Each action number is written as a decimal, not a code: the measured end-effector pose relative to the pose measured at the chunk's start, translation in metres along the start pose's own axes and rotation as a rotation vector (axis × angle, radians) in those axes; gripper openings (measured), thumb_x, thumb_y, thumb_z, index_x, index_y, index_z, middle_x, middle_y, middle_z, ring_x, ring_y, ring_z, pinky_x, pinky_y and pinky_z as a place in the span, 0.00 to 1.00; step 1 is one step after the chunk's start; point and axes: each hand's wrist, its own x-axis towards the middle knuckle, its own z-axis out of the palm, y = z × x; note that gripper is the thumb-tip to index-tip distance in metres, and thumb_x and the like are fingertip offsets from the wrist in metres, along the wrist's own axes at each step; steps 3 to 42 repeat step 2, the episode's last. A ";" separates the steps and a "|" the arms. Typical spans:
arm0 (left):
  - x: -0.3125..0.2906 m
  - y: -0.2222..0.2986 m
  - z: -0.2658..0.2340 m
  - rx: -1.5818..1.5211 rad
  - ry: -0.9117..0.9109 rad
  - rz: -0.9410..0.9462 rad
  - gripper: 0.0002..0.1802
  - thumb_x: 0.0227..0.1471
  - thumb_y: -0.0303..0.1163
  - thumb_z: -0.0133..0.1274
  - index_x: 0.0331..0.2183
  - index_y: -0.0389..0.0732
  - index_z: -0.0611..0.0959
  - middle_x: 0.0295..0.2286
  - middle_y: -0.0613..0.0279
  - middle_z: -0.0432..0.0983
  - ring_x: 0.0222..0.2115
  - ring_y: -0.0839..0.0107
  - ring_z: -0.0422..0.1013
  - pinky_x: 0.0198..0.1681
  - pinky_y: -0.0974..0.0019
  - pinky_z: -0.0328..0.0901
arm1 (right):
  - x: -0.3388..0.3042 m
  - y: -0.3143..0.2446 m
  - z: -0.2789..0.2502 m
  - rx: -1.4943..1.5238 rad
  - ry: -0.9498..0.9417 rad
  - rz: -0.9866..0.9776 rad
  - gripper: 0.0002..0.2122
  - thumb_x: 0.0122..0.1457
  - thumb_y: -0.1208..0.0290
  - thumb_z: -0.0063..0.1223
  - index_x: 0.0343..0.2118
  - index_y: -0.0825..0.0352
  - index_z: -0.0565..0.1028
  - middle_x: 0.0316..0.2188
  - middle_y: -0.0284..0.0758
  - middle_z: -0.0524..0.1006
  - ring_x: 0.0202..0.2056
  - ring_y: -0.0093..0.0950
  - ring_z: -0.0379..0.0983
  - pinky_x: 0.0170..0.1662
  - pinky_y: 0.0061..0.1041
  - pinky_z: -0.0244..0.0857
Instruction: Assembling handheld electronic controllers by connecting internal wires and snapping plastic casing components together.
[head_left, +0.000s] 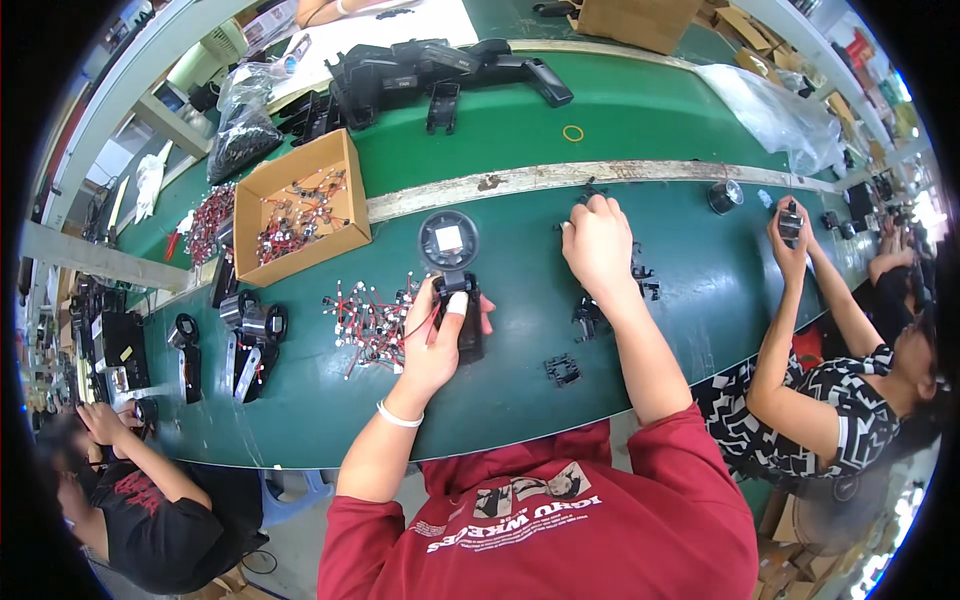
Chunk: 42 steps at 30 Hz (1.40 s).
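My left hand [432, 345] is wrapped round a black handheld device [468, 325] with a flat handle. Its round, dark head [449, 241] has a clear rim and a white square in the middle, and points away from me. Red wires show by my thumb, which wears a white cover. Beside that hand lies a pile of small parts with red and black wires [365, 325]. Further right, my right hand [600, 245] is closed with fingers bent down among small black plastic parts [590, 318]; what it pinches is hidden under the fingers. Another black part [562, 370] lies nearer me.
A cardboard box [352, 190] of wired parts stands at the back left. Several black devices [250, 345] lie left. Black casings [440, 65] are heaped beyond a worn ledge [480, 186]. Co-workers sit at both sides; the right one's hands [790, 250] hold a black part.
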 end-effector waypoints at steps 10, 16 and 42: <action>0.000 0.001 -0.003 0.013 -0.004 -0.030 0.09 0.61 0.26 0.43 0.43 0.36 0.70 0.32 0.52 0.77 0.26 0.71 0.73 0.32 0.68 0.69 | 0.000 -0.011 -0.014 0.308 0.073 -0.017 0.03 0.47 0.74 0.59 0.26 0.65 0.79 0.37 0.39 0.74 0.41 0.40 0.69 0.46 0.38 0.65; 0.000 0.001 -0.003 0.013 -0.004 -0.030 0.09 0.61 0.26 0.43 0.43 0.36 0.70 0.32 0.52 0.77 0.26 0.71 0.73 0.32 0.68 0.69 | 0.000 -0.011 -0.014 0.308 0.073 -0.017 0.03 0.47 0.74 0.59 0.26 0.65 0.79 0.37 0.39 0.74 0.41 0.40 0.69 0.46 0.38 0.65; 0.000 0.001 -0.003 0.013 -0.004 -0.030 0.09 0.61 0.26 0.43 0.43 0.36 0.70 0.32 0.52 0.77 0.26 0.71 0.73 0.32 0.68 0.69 | 0.000 -0.011 -0.014 0.308 0.073 -0.017 0.03 0.47 0.74 0.59 0.26 0.65 0.79 0.37 0.39 0.74 0.41 0.40 0.69 0.46 0.38 0.65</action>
